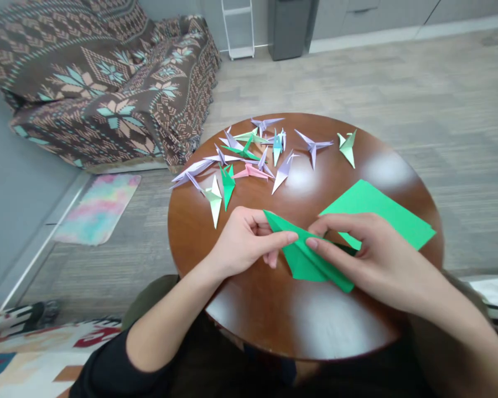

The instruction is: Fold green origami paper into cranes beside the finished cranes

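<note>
Between my two hands is a partly folded sheet of green origami paper [309,262], held above the near half of the table. My left hand [255,237] grips its left part, thumb on top and fingers underneath. On the right, my right hand [357,249] pinches the upper edge between thumb and forefinger. The paper's pointed corner sticks up at the left, and creases run across its lower part. Behind my right hand lies a stack of flat green paper [373,207], partly covered by that hand.
Several folded paper cranes in purple, green and pink crowd the far left of the round wooden table [249,315]. A purple crane [313,146] and a pale green crane [347,148] stand further right. Beyond are a patterned covered sofa [120,105] and a small mat [97,210].
</note>
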Tool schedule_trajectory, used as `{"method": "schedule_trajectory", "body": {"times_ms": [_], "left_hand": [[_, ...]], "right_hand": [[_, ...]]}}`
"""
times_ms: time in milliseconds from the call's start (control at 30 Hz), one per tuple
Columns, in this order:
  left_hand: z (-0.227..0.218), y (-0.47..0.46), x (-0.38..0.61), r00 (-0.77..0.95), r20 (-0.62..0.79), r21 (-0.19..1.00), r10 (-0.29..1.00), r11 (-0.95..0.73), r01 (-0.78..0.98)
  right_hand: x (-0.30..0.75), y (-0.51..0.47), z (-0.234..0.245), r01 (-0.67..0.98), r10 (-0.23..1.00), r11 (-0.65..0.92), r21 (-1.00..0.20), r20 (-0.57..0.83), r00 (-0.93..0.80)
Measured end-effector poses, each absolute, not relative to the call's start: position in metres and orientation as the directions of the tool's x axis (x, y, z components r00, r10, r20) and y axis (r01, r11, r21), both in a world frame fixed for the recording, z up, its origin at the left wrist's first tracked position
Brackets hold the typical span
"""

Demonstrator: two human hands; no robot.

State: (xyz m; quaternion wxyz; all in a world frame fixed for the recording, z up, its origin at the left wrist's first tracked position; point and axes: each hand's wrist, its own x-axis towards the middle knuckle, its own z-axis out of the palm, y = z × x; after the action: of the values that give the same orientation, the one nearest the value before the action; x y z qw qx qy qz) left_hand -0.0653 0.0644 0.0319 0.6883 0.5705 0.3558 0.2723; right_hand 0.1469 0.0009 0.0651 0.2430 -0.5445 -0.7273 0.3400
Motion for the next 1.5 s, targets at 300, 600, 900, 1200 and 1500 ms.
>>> {"method": "schedule_trajectory", "body": {"times_ms": [300, 600, 900, 1200, 1500], "left_hand": [[0.030, 0.064, -0.065, 0.573, -0.172, 0.984, 0.801, 0.167, 0.062], [0.028, 0.065, -0.066, 0.560, -0.186, 0.981, 0.807, 0.186, 0.058], [0.022, 0.075, -0.069, 0.485, -0.135, 0.989, 0.864, 0.151, 0.005], [0.017, 0.078, -0.072, 0.482, -0.123, 0.979, 0.868, 0.187, -0.087], [0.020, 0.075, -0.067, 0.438, -0.137, 0.966, 0.888, 0.218, -0.139]], "right_hand": [[0.146, 0.004, 0.060, 0.589, 0.973, 0.089, -0.803, -0.054, -0.222], [0.144, 0.006, 0.057, 0.581, 0.972, 0.099, -0.808, -0.046, -0.231], [0.149, 0.006, 0.055, 0.628, 0.966, 0.114, -0.770, -0.062, -0.251], [0.153, 0.004, 0.053, 0.639, 0.967, 0.086, -0.765, -0.091, -0.240], [0.153, 0.004, 0.052, 0.676, 0.971, 0.182, -0.714, 0.023, -0.237]]}}
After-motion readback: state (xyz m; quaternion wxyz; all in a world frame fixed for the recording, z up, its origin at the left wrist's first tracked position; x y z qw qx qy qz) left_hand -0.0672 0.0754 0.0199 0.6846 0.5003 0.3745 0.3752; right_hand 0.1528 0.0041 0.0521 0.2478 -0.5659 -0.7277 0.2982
